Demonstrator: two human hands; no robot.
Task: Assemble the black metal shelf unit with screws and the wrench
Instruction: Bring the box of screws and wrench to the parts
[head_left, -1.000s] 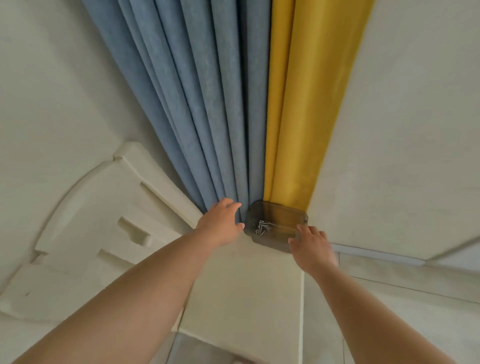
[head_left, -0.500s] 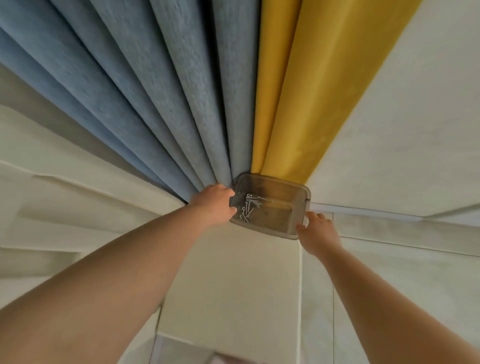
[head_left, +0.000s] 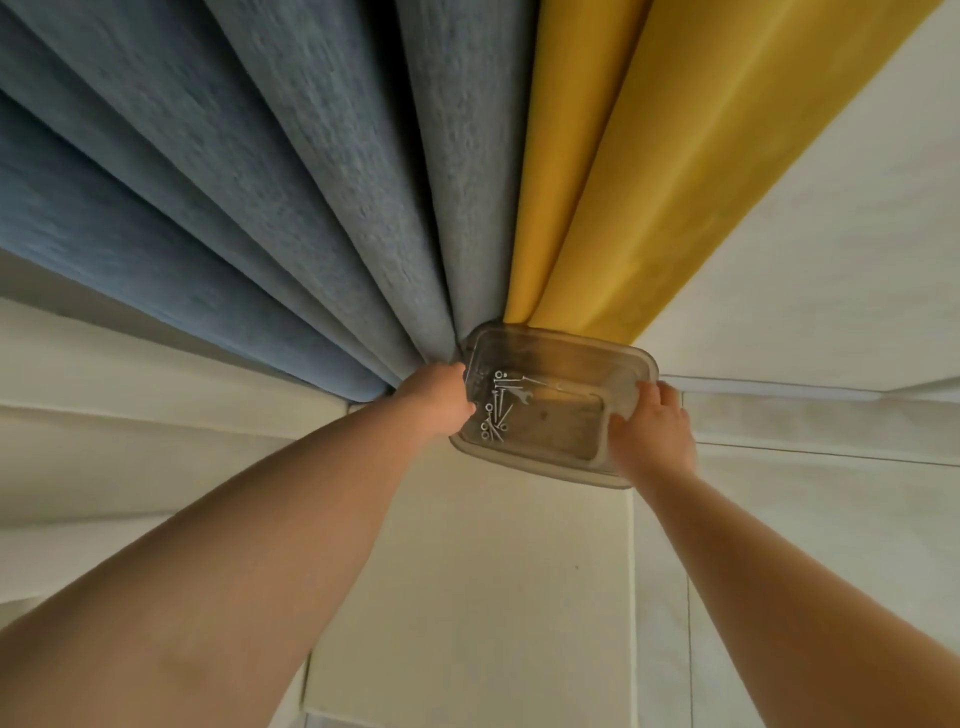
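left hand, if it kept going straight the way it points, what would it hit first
The left hand already grips the clear plastic box at its left rim. Straight beyond it, likely the blue curtain folds at the floor; depth is unclear.

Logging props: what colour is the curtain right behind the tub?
Yellow curtain behind the tub; head view.

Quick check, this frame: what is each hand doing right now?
Left hand: grips the left edge of the clear plastic tray.
Right hand: grips the tray's right edge, fingers curled over the rim.
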